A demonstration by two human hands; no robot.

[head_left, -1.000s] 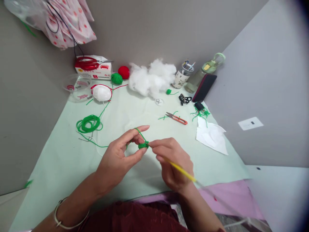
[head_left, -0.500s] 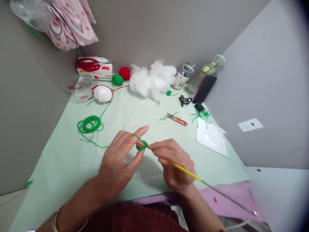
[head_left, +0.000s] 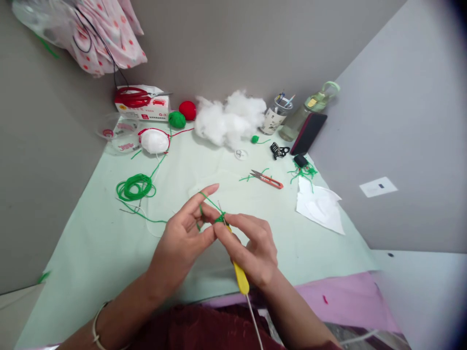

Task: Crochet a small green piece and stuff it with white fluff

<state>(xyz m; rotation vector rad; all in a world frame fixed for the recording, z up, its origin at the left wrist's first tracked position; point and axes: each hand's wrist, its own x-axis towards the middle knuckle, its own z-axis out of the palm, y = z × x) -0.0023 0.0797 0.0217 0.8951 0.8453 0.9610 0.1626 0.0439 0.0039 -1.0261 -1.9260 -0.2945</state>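
Between my hands is a small green crochet piece. My left hand pinches its left side, with green yarn running over the raised index finger. My right hand is closed on a crochet hook with a yellow handle and a long metal end that points down toward me. The hook's thin tip sticks up through or just behind the green piece; I cannot tell which. Right fingertips also touch the piece. From the left hand the yarn trails to a loose green coil on the table.
Orange thread snips lie beyond my hands. White stuffing, a red yarn ball, a green one and a white one sit farther back. A bottle, a phone and torn paper are at the right.
The hook has swung from pointing right to pointing down toward me, its tip now up at the piece. My right hand has turned and closed in on the piece; the left index finger is slightly higher.
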